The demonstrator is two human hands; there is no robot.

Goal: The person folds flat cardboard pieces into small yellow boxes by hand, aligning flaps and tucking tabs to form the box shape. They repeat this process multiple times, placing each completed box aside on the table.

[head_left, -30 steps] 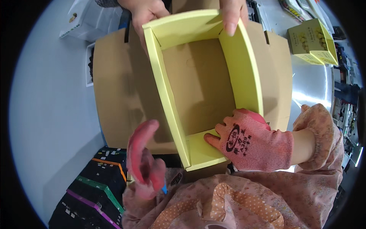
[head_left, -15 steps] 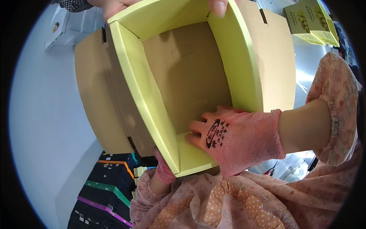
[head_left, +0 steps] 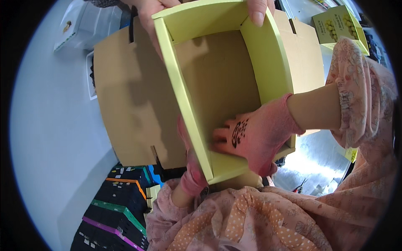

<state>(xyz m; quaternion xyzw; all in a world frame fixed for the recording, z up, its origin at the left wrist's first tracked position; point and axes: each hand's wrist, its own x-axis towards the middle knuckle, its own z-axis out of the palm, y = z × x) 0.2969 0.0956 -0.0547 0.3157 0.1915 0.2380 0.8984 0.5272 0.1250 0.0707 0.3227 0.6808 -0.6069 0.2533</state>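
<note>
The fingers of the right hand point(head_left: 261, 136), in a pink knit glove, are extended into the near right part of a pale yellow-green, rectangular, open-topped cardboard box point(head_left: 274, 58); whether anything is grasped by them cannot be told. The left hand point(head_left: 193, 173), gloved likewise, is laid along the outside of the near left wall, its fingers partly hidden, so its grip cannot be told either.

The box is seen slantwise, its far end turned leftward. Its walls are smooth and plain, the left one edged with a thick rim, and narrow dark gaps are seen at the far corners. Brown cardboard is framed within the walls. At the far end, the box is held by a co-worker's bare hands point(head_left: 153, 14).

Below, a large brown cardboard carton point(head_left: 130, 100) is spread. A green box printed with fruit point(head_left: 335, 27) is set on a shiny metal table point(head_left: 310, 163).
</note>
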